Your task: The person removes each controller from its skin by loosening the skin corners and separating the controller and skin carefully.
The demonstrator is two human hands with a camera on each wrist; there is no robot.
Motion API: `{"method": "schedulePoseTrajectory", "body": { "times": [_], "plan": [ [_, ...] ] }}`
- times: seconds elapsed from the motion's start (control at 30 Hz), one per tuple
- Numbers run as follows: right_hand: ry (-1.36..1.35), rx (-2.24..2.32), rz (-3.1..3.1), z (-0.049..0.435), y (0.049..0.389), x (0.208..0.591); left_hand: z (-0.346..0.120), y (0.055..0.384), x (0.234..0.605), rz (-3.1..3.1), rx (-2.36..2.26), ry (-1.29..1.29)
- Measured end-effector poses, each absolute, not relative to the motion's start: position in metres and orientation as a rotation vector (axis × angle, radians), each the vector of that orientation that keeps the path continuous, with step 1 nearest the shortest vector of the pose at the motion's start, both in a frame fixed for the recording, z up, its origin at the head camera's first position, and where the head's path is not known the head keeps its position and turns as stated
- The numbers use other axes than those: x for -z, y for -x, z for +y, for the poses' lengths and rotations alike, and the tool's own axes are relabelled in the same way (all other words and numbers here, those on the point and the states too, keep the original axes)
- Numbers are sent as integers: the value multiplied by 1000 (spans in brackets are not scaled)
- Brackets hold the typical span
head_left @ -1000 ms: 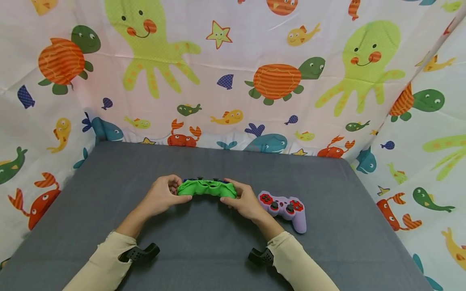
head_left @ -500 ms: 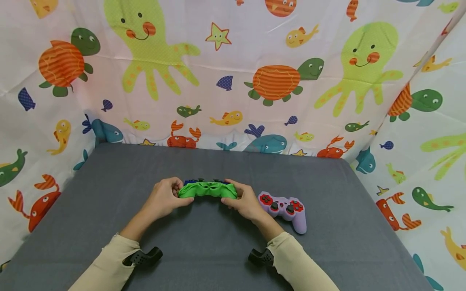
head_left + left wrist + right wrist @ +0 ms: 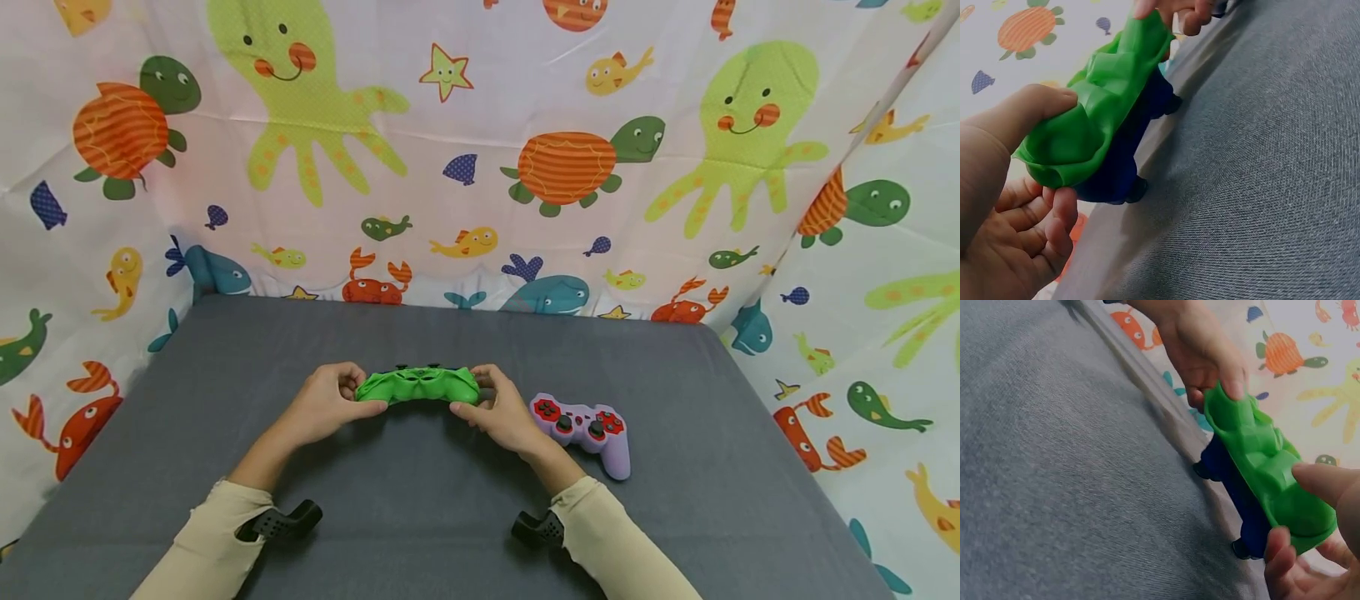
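Holding one thing between them, the person's two bare hands are raised to the left of the purple controller (image 3: 581, 416). That thing is a blue controller (image 3: 1237, 494) with a wrinkled green cover (image 3: 416, 387) over its handles, and from where I stand it looks lifted clear of the grey surface (image 3: 427, 508). Blue plastic and two black sticks show beyond the cover's edge, on the side turned away from the person.

The left hand (image 3: 322, 403) has the end farthest from the purple controller, its grip narrow: thumb pressed on the green, fingertips curled underneath. The right hand (image 3: 506, 412) pinches the nearer end the same way, thumb on the green and fingers bent below, just left of the purple controller.

As for the purple controller, it lies on the surface with its red button patches and black sticks facing up. One handle points back toward the person; the other is partly hidden by the right forearm. Cream sleeves (image 3: 198, 542) come in on the near side of the purple controller, with black wrist bands (image 3: 288, 522) at the cuffs. Beyond it hangs a white curtain (image 3: 491, 92) printed with turtles, crabs, fish and octopuses.
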State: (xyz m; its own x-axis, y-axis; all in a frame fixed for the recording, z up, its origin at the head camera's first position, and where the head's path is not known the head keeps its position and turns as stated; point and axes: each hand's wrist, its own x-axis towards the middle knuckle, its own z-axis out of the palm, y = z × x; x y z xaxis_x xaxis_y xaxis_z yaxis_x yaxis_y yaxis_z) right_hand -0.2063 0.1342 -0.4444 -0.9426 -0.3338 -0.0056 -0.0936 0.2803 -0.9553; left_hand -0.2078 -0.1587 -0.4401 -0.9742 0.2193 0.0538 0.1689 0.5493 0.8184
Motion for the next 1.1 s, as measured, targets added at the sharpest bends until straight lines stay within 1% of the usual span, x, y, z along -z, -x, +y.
{"method": "schedulePoseTrajectory", "body": {
  "times": [0.27,0.6,1.1],
  "plan": [
    [259,1795,2311,139,210,450,-157,206,442,2697,-1424,-345],
    [306,1721,2389,140,208,442,-157,207,442,2723,-1378,-336],
    [266,1683,2526,136,204,436,-156,206,441,2750,-1350,-320]
  ]
}}
